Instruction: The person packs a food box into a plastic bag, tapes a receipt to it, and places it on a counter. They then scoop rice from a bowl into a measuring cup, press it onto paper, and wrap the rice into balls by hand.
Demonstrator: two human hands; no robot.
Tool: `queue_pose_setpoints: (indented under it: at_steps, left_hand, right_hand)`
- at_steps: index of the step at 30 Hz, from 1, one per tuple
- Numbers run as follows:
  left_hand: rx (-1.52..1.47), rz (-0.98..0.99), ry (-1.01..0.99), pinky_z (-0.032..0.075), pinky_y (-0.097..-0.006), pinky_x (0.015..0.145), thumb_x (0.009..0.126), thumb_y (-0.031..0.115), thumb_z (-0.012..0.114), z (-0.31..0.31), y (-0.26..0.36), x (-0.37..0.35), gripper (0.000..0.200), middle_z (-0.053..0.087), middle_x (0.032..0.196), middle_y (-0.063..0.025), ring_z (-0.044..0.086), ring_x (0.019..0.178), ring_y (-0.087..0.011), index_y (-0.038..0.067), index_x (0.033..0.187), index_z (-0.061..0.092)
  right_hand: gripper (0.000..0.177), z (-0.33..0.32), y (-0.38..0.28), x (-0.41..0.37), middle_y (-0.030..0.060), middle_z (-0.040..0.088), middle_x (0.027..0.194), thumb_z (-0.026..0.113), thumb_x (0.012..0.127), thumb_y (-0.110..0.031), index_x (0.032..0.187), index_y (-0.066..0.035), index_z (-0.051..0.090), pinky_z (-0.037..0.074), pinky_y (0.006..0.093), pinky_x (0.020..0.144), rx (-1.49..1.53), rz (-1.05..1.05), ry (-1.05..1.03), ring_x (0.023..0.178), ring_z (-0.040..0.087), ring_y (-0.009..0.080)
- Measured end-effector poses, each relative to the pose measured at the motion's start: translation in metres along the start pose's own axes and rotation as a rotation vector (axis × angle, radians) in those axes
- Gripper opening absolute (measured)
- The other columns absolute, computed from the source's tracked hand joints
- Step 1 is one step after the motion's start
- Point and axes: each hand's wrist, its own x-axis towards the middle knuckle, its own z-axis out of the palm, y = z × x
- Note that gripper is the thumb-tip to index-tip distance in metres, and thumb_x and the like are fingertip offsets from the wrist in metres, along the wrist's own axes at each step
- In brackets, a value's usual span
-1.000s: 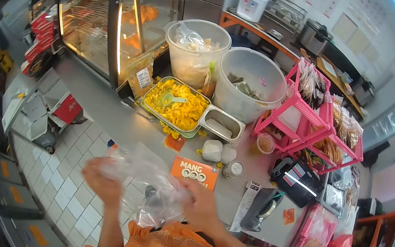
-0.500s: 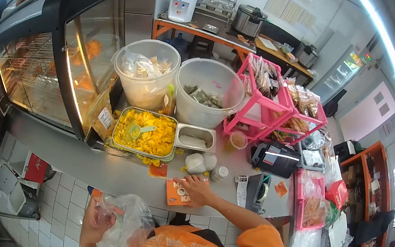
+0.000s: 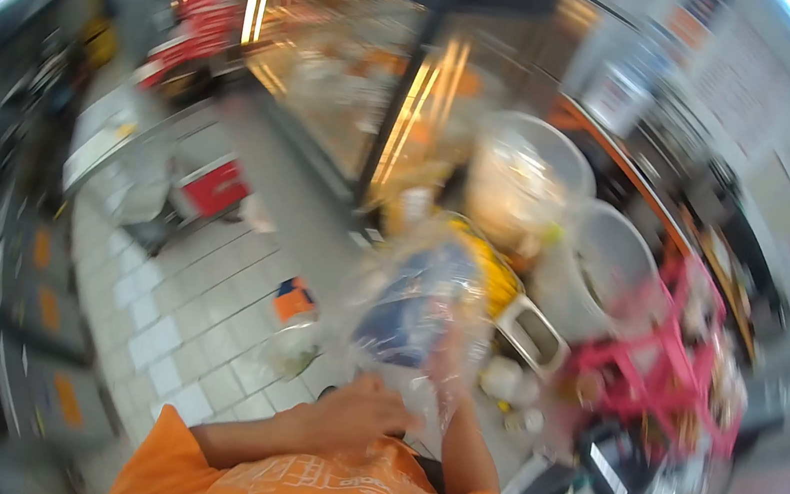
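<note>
My right hand (image 3: 445, 357) is raised over the counter edge, gripping a clear plastic bag (image 3: 380, 280) whose film overlaps the fingers. A blue piece (image 3: 413, 300) shows through the bag. My left hand (image 3: 356, 415) is in front of my chest, just below the bag; motion smears its fingers, and I cannot tell what they hold. Behind the bag, partly covered by it, is the tray of yellow food (image 3: 490, 270). An orange and blue packet (image 3: 294, 301) appears left of the bag, over the floor tiles, with crumpled clear plastic (image 3: 292, 346) below it.
A lit glass display cabinet (image 3: 339, 67) stands on the counter. Two large clear tubs (image 3: 568, 165) and a pink rack (image 3: 646, 363) are to the right, with a small metal pan (image 3: 532, 335) nearer. A red and white item (image 3: 214, 186) is at the left.
The view has swung left and is blurred. My right hand has left the orange box and come up to the blue-filled bag. My left hand has moved in towards my chest.
</note>
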Motion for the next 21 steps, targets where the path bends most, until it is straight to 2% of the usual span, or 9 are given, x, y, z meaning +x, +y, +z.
queue_pose_setpoints:
  at_steps: [2, 4, 6, 10, 11, 16, 18, 20, 21]
  left_hand:
    - [0.161, -0.589, 0.271, 0.038, -0.0355, 0.083, 0.083, 0.009, 0.060, 0.022, -0.047, -0.048, 0.036, 0.068, 0.089, -0.0059, 0.063, 0.080, -0.0216, 0.010, 0.119, 0.060]
    - [-0.057, -0.690, 0.327, 0.039, -0.0394, 0.086, 0.084, 0.004, 0.058, 0.055, -0.057, -0.095, 0.027, 0.065, 0.084, -0.0042, 0.061, 0.079, -0.0233, 0.011, 0.109, 0.063]
    - [-0.367, -0.336, 0.226, 0.040, -0.0409, 0.088, 0.083, 0.001, 0.058, 0.019, 0.021, -0.074, 0.018, 0.063, 0.080, -0.0041, 0.058, 0.075, -0.0262, 0.009, 0.099, 0.063]
    - [-0.956, -0.471, 0.511, 0.043, -0.0436, 0.091, 0.080, 0.004, 0.067, -0.049, 0.040, -0.064, 0.012, 0.067, 0.097, -0.0104, 0.059, 0.096, -0.0312, 0.004, 0.089, 0.060]
    - [-0.883, -0.172, 0.541, 0.045, -0.0450, 0.094, 0.076, 0.001, 0.067, -0.050, 0.030, -0.058, 0.011, 0.066, 0.110, -0.0160, 0.058, 0.111, -0.0369, 0.003, 0.082, 0.058]
    - [-0.534, -0.275, 0.434, 0.045, -0.0466, 0.100, 0.076, 0.002, 0.061, -0.031, -0.014, -0.047, 0.008, 0.062, 0.123, -0.0230, 0.052, 0.127, -0.0414, 0.000, 0.081, 0.056]
    - [-0.388, -0.527, 0.433, 0.045, -0.0444, 0.100, 0.075, -0.002, 0.059, -0.001, -0.039, -0.032, 0.008, 0.060, 0.126, -0.0255, 0.052, 0.127, -0.0405, -0.004, 0.080, 0.054]
    - [-0.173, -0.491, 0.506, 0.047, -0.0440, 0.098, 0.074, -0.006, 0.056, 0.010, -0.081, -0.012, 0.017, 0.058, 0.130, -0.0264, 0.054, 0.123, -0.0413, -0.007, 0.091, 0.060]
    - [-0.148, -0.403, 0.480, 0.047, -0.0448, 0.097, 0.074, -0.007, 0.055, 0.013, -0.094, -0.008, 0.028, 0.057, 0.131, -0.0268, 0.055, 0.120, -0.0422, -0.007, 0.102, 0.061]
  right_hand:
    - [0.048, 0.031, -0.036, 0.005, 0.0080, 0.065, 0.115, 0.059, 0.092, -0.048, 0.123, -0.011, 0.059, 0.054, 0.0451, 0.090, 0.348, -0.039, -0.116, 0.105, 0.063, 0.0249]
    - [0.056, 0.067, -0.045, 0.007, 0.0099, 0.065, 0.117, 0.057, 0.092, -0.056, 0.128, -0.013, 0.057, 0.049, 0.0522, 0.097, 0.431, -0.009, 0.115, 0.102, 0.063, 0.0259]
    - [0.060, 0.043, -0.007, 0.053, 0.0109, 0.064, 0.115, 0.054, 0.093, -0.059, 0.130, -0.012, 0.054, 0.049, 0.0483, 0.097, 0.305, -0.049, 0.359, 0.098, 0.062, 0.0260]
    - [0.065, 0.016, 0.056, 0.006, 0.0103, 0.060, 0.113, 0.046, 0.095, -0.065, 0.130, -0.011, 0.053, 0.048, 0.0434, 0.098, 0.107, 0.248, 0.158, 0.105, 0.057, 0.0239]
    - [0.066, -0.010, 0.081, -0.001, 0.0101, 0.058, 0.115, 0.044, 0.095, -0.067, 0.130, -0.011, 0.052, 0.048, 0.0421, 0.097, 0.082, 0.389, 0.175, 0.110, 0.055, 0.0231]
    - [0.070, -0.062, 0.077, -0.087, 0.0097, 0.056, 0.118, 0.041, 0.098, -0.064, 0.136, -0.006, 0.044, 0.049, 0.0478, 0.098, 0.163, 0.406, 0.275, 0.120, 0.052, 0.0316]
    - [0.070, -0.064, 0.027, -0.120, 0.0206, 0.057, 0.126, 0.042, 0.100, -0.059, 0.140, -0.002, 0.042, 0.045, 0.0521, 0.103, -0.722, 0.528, 0.194, 0.129, 0.048, 0.0417]
    - [0.066, -0.145, 0.028, -0.138, 0.0298, 0.063, 0.119, 0.040, 0.100, -0.057, 0.130, 0.000, 0.056, 0.046, 0.0495, 0.101, -1.771, 0.033, 0.218, 0.113, 0.061, 0.0431]
    - [0.068, -0.186, 0.043, -0.150, 0.0369, 0.061, 0.116, 0.044, 0.099, -0.056, 0.122, 0.007, 0.061, 0.044, 0.0498, 0.102, -2.001, -0.127, 0.579, 0.113, 0.060, 0.0483]
